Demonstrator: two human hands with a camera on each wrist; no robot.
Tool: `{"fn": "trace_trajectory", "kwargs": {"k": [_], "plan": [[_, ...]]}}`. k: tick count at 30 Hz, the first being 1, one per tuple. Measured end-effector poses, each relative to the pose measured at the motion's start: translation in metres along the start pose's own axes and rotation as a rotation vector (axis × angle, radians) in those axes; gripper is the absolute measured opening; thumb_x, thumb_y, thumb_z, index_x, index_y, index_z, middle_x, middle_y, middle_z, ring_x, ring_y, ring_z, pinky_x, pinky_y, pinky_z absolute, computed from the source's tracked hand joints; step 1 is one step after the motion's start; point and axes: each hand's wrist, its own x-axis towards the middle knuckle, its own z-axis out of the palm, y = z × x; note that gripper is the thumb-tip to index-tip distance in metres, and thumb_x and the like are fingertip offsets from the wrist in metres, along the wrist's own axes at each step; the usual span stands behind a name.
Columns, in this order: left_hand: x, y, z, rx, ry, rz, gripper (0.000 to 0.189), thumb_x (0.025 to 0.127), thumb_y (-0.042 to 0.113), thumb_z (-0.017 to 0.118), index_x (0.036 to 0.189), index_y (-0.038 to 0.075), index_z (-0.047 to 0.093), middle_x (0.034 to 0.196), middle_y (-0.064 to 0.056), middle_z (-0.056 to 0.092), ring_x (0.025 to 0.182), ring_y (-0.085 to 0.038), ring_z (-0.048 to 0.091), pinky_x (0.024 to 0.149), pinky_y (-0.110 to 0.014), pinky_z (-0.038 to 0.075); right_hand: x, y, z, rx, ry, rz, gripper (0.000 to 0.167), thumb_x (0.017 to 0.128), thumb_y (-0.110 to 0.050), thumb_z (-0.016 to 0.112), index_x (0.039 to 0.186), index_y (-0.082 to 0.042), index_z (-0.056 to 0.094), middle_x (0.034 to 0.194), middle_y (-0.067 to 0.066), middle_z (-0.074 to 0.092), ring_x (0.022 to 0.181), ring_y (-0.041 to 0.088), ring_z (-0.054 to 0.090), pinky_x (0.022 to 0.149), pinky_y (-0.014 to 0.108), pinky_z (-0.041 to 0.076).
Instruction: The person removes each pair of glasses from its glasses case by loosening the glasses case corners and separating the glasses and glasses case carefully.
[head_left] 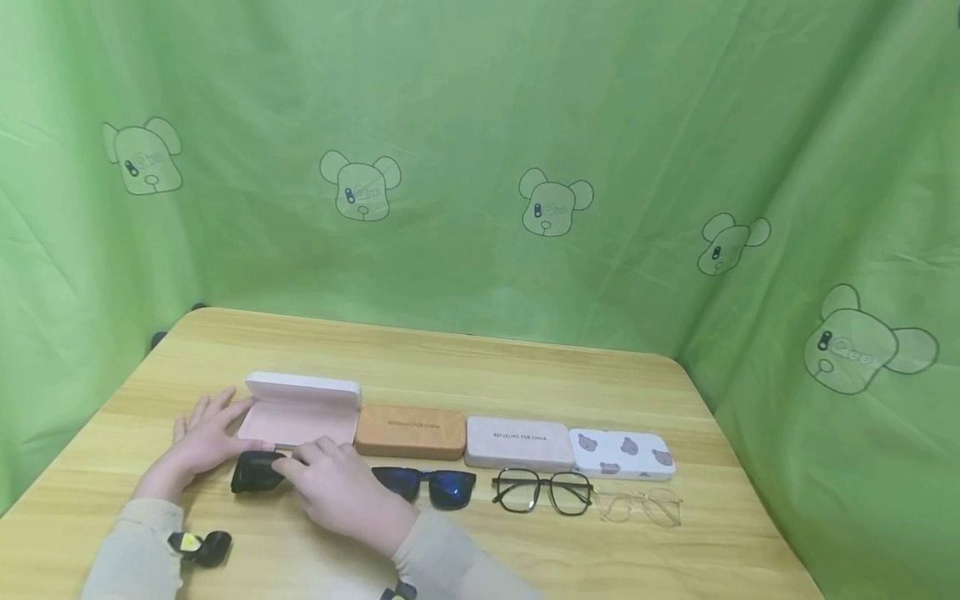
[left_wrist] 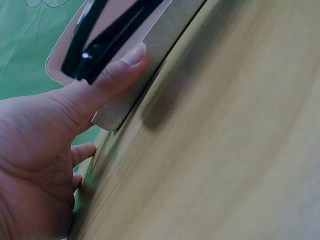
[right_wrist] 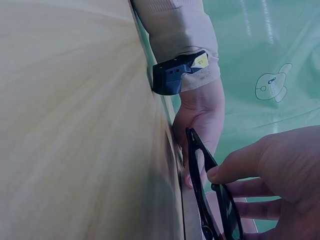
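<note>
An open glasses case (head_left: 303,392), pale outside and pink inside, lies at the left of the row with its lid raised. My left hand (head_left: 208,435) holds its left end, the thumb (left_wrist: 132,57) along the front wall and the other fingers spread out behind. Just in front of the case, my right hand (head_left: 341,492) pinches dark sunglasses (head_left: 257,473) between thumb and fingers. In the right wrist view these sunglasses (right_wrist: 197,180) have their black temples folded in. They overlap the left thumb and the case front in the left wrist view.
Right of the open case stand closed cases: orange (head_left: 411,433), pale grey (head_left: 519,443) and white bear-print (head_left: 622,454). In front lie blue-lensed sunglasses (head_left: 450,489), black-framed glasses (head_left: 543,492) and thin gold-framed glasses (head_left: 641,506). A green curtain (head_left: 465,267) surrounds the wooden table (head_left: 600,554).
</note>
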Motion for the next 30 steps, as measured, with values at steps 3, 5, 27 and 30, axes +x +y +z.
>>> {"fn": "trace_trajectory", "kwargs": {"k": [3,5,27,30], "plan": [[-0.0004,0.0005,0.0003,0.006,0.001,0.001,0.101,0.075,0.053,0.076,0.147,-0.002,0.032,0.155,-0.038,0.004,0.138,-0.065,-0.01,0.101,-0.081,-0.017,0.0003,-0.0003,0.0022,0.001,-0.019,0.002,0.039,0.091,-0.03,0.065,0.13,-0.028,0.06,0.119,-0.007,0.067,0.106,0.009,0.063,0.077,0.018,0.055],[-0.0008,0.0009,0.0005,0.008,0.0,0.001,0.101,0.075,0.053,0.076,0.147,-0.001,0.032,0.155,-0.038,0.004,0.138,-0.065,-0.01,0.1,-0.081,-0.016,0.0003,-0.0005,0.0043,0.003,-0.027,0.0,0.039,0.092,-0.03,0.064,0.131,-0.028,0.06,0.119,-0.008,0.067,0.106,0.008,0.064,0.077,0.018,0.055],[-0.0008,-0.0002,-0.0001,0.01,0.004,0.01,0.1,0.074,0.052,0.076,0.147,-0.001,0.033,0.155,-0.037,0.005,0.138,-0.065,-0.009,0.101,-0.082,-0.015,-0.0014,-0.0014,0.0088,-0.014,-0.026,0.016,0.034,0.093,-0.029,0.063,0.127,-0.027,0.063,0.113,-0.007,0.069,0.098,0.008,0.065,0.076,0.021,0.057],[-0.001,0.0002,-0.0005,0.01,0.004,0.012,0.1,0.075,0.052,0.076,0.147,-0.001,0.033,0.155,-0.037,0.005,0.138,-0.065,-0.009,0.101,-0.082,-0.014,-0.0014,-0.0008,0.009,-0.008,-0.048,0.022,0.036,0.093,-0.028,0.064,0.128,-0.028,0.062,0.112,-0.008,0.069,0.098,0.008,0.065,0.076,0.021,0.057]]}}
